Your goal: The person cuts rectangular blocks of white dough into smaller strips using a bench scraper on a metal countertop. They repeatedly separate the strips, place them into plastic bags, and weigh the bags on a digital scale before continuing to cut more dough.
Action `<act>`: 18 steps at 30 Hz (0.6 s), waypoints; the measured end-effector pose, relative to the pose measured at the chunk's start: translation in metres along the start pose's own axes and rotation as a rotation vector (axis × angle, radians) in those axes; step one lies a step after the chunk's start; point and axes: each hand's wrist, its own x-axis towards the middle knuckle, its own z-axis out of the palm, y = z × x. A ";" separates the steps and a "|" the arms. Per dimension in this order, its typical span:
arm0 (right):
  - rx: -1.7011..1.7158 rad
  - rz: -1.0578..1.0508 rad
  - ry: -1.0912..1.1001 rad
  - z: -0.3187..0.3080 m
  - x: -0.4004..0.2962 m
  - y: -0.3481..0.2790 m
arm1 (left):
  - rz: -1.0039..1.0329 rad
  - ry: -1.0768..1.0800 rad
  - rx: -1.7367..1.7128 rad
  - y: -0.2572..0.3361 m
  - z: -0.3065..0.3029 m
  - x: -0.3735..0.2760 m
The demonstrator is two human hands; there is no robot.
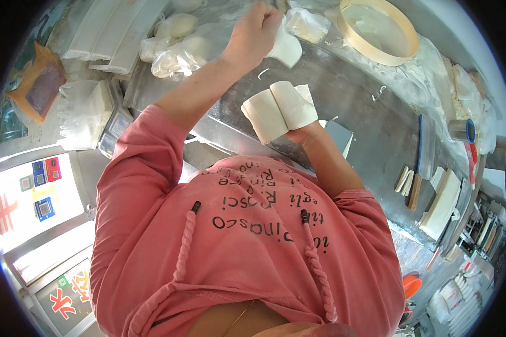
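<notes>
My left hand point(256, 37) is raised over the far side of the dark worktop point(362, 122), its fingers curled. Whether it grips anything is hidden by the angle and slight blur. Right beside it lies a pale, smooth sheet of what looks like dough point(290, 49). My right hand point(305, 134) holds a folded stack of thin, pale dough sheets point(274, 111), which covers most of its fingers. Below the right wrist, a flat metal blade or plate point(340, 137) rests on the worktop. Small white dough scraps point(263, 73) are scattered nearby.
Bagged dough point(177, 57) sits at the back left, with a small bag point(308, 24) farther right. A round wooden sieve point(377, 31) stands on floury plastic. At right lie a long wooden-handled knife point(415, 191), pale strips point(440, 204) and a metal cup point(461, 130). A scale point(116, 132) is at left.
</notes>
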 end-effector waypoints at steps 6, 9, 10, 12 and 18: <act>-0.145 -0.258 0.089 -0.022 0.013 0.004 | 0.129 -0.209 0.383 0.052 0.016 -0.011; -0.158 -0.416 0.013 -0.025 0.009 -0.007 | -0.067 -0.340 0.258 0.047 0.016 -0.041; -0.202 -0.425 0.036 -0.027 0.009 -0.010 | -0.148 -0.404 0.182 0.048 0.014 -0.047; -0.305 -0.402 0.080 -0.027 0.014 -0.019 | -0.157 -0.373 0.057 0.041 0.019 -0.050; -0.164 -0.535 0.069 -0.027 0.011 -0.017 | -0.136 -0.258 -0.035 0.027 0.011 -0.058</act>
